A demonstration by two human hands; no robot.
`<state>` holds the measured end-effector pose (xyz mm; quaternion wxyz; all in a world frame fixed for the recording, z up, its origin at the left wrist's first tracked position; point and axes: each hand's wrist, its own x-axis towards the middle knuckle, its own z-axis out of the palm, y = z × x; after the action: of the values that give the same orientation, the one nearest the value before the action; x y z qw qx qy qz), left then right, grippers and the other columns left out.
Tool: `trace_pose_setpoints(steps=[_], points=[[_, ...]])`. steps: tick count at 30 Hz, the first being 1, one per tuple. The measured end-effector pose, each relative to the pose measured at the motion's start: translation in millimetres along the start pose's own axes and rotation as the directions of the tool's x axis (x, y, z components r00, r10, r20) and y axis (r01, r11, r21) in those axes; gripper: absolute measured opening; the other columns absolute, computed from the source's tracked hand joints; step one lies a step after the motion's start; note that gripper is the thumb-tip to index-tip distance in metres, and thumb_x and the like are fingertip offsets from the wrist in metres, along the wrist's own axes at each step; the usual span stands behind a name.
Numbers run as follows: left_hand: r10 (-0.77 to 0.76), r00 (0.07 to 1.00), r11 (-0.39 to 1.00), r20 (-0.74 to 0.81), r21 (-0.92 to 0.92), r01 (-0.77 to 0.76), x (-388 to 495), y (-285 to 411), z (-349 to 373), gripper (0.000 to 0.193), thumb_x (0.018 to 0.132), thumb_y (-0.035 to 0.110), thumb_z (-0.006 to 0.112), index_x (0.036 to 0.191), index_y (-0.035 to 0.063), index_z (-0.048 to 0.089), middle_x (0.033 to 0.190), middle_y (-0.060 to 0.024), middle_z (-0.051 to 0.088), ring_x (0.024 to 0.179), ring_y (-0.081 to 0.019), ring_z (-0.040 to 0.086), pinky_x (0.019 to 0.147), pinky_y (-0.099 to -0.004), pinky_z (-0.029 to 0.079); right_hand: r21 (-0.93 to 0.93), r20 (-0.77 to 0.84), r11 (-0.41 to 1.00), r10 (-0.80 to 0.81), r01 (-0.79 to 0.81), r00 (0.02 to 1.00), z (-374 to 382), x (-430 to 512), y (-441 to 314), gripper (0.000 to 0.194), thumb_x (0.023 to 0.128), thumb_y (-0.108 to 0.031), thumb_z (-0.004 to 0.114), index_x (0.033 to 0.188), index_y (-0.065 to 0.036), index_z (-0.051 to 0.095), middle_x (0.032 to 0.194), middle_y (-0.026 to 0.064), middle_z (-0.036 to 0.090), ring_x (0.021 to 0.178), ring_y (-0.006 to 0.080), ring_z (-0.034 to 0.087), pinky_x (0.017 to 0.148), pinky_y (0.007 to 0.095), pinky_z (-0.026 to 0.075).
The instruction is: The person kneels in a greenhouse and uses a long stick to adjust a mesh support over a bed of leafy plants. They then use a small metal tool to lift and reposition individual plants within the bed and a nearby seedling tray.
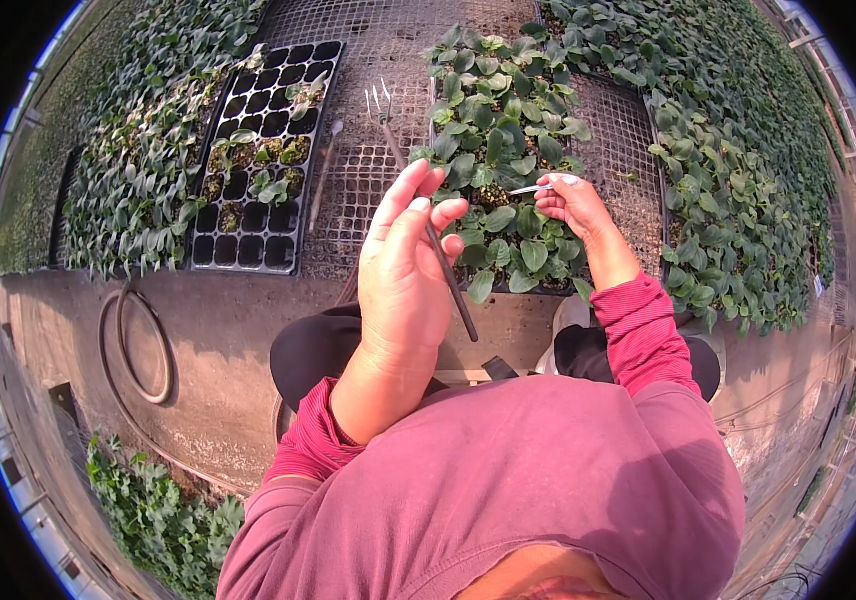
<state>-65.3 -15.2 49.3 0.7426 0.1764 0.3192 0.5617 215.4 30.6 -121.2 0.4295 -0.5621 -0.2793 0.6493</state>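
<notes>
My left hand (404, 270) is raised at centre, its fingers partly spread and curled. The dark handle of a slim three-pronged fork (460, 306) passes through its loose grasp. The fork's metal prongs point away from me, above the bench. My right hand (574, 206) pinches a thin silver metal tool (527, 189), whose kind I cannot make out. That tool's tip points left, at the pale growing medium (494, 196) of one cell. Around it, broad-leaved seedlings (499, 142) fill a tray. The tray's cells are mostly hidden under leaves.
A black cell tray (246, 259) at left holds a few seedlings among bare cells. Beside it lies a thin stick-like tool (320, 176) on the mesh bench (353, 161). More seedlings (735, 247) stand right. A hose (166, 352) lies coiled on the floor (206, 382).
</notes>
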Motion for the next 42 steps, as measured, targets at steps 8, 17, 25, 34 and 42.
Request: trace_pose_setpoints(steps=[8, 17, 25, 34, 42], points=[[0.015, 1.0, 1.0, 0.003, 0.013, -0.015, 5, -7, 1, 0.036, 0.087, 0.012, 0.043, 0.123, 0.003, 0.041, 0.115, -0.0068, 0.049, 0.091, -0.0147, 0.053, 0.065, -0.0236, 0.042, 0.197, -0.001, 0.98, -0.04, 0.039, 0.999, -12, -37, -19, 0.026, 0.09, -0.022, 0.046, 0.099, 0.001, 0.054, 0.083, 0.0105, 0.06, 0.073, 0.017, 0.06, 0.067, 0.0298, 0.053], [0.014, 1.0, 0.999, 0.016, 0.028, -0.015, 7, -11, 2, 0.035, 0.087, 0.011, 0.044, 0.121, 0.0031, 0.043, 0.114, -0.0073, 0.05, 0.09, -0.0167, 0.053, 0.064, -0.025, 0.042, 0.302, -0.224, 0.909, -0.224, 0.286, 0.949, -91, -167, -77, 0.024, 0.089, -0.021, 0.049, 0.1, 0.0, 0.054, 0.083, 0.0096, 0.061, 0.072, 0.0151, 0.06, 0.066, 0.0289, 0.054], [-0.052, 0.985, 0.995, 0.162, 0.088, 0.038, 13, -12, -19, 0.038, 0.087, 0.015, 0.047, 0.123, 0.0035, 0.042, 0.113, -0.0054, 0.052, 0.093, -0.0137, 0.053, 0.068, -0.0234, 0.043, 0.19, -0.719, 0.808, -0.272, 0.557, 0.64, -187, -369, -29, 0.024, 0.087, -0.021, 0.052, 0.101, -0.001, 0.054, 0.083, 0.0077, 0.06, 0.072, 0.0144, 0.06, 0.067, 0.0275, 0.052], [-0.137, 0.972, 0.984, 0.19, 0.138, 0.112, 15, -28, -11, 0.038, 0.087, 0.014, 0.046, 0.124, 0.003, 0.041, 0.113, -0.0054, 0.053, 0.094, -0.0137, 0.054, 0.067, -0.0235, 0.043, 0.123, -0.979, 0.899, 0.042, 0.42, 0.197, -214, -489, 97, 0.022, 0.089, -0.019, 0.046, 0.101, -0.002, 0.052, 0.081, 0.0101, 0.06, 0.072, 0.0187, 0.06, 0.065, 0.0302, 0.051], [-0.097, 0.991, 0.987, 0.092, 0.133, 0.084, 6, -24, -8, 0.039, 0.087, 0.015, 0.047, 0.124, 0.0034, 0.041, 0.112, -0.0044, 0.053, 0.095, -0.0137, 0.053, 0.068, -0.0235, 0.042, -0.055, -0.998, 0.998, -0.055, -0.028, 0.01, -253, -459, 190, 0.021, 0.089, -0.02, 0.047, 0.094, -0.003, 0.057, 0.077, 0.0088, 0.061, 0.056, 0.0143, 0.059, 0.049, 0.0243, 0.046]])
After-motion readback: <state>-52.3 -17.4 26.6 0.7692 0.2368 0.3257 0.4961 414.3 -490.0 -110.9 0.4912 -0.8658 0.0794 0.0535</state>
